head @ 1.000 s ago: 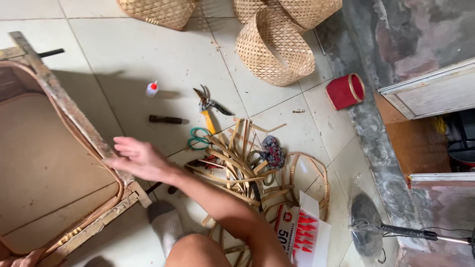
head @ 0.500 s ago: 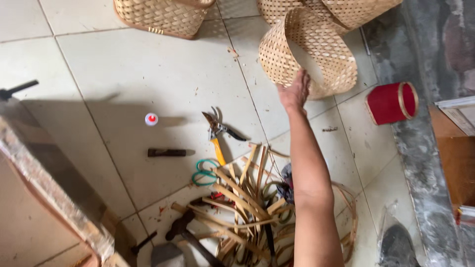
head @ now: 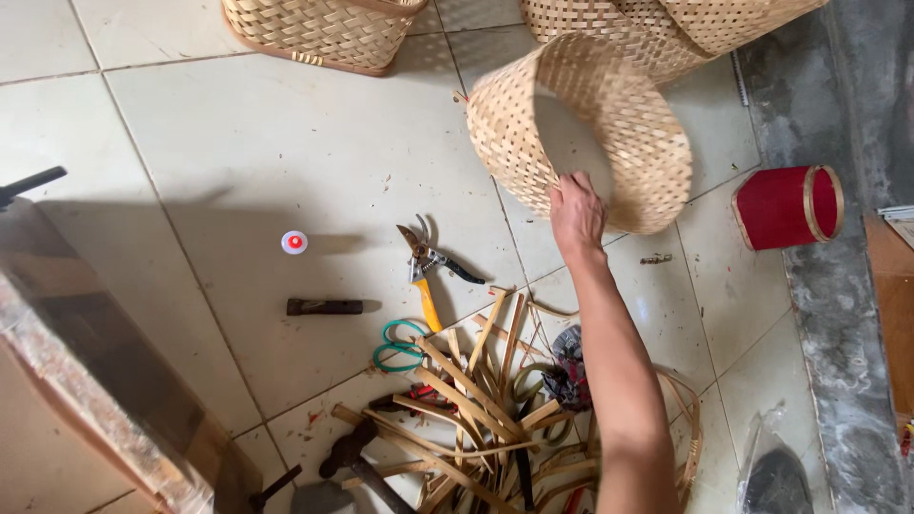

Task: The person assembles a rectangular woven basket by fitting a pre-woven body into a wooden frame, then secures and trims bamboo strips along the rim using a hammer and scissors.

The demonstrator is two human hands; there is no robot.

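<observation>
My right hand (head: pixel 575 215) reaches forward and grips the near rim of an open woven bamboo basket sleeve (head: pixel 609 124). The sleeve is tipped on its side, with its opening facing me. My forearm stretches over a pile of bamboo strips (head: pixel 476 400) on the tiled floor. My left hand is out of view.
Yellow-handled pruning shears (head: pixel 426 271), green-handled scissors (head: pixel 400 345), a dark handle piece (head: pixel 325 306) and a small white cap with a red centre (head: pixel 294 242) lie on the tiles. More woven baskets (head: pixel 324 30) stand at the back, a red tin (head: pixel 788 206) lies right, a wooden frame (head: pixel 105 381) left.
My right hand left the wooden frame, reached forward to the woven sleeve and took hold of its rim. The sleeve is tipped toward me now, and the view has shifted forward.
</observation>
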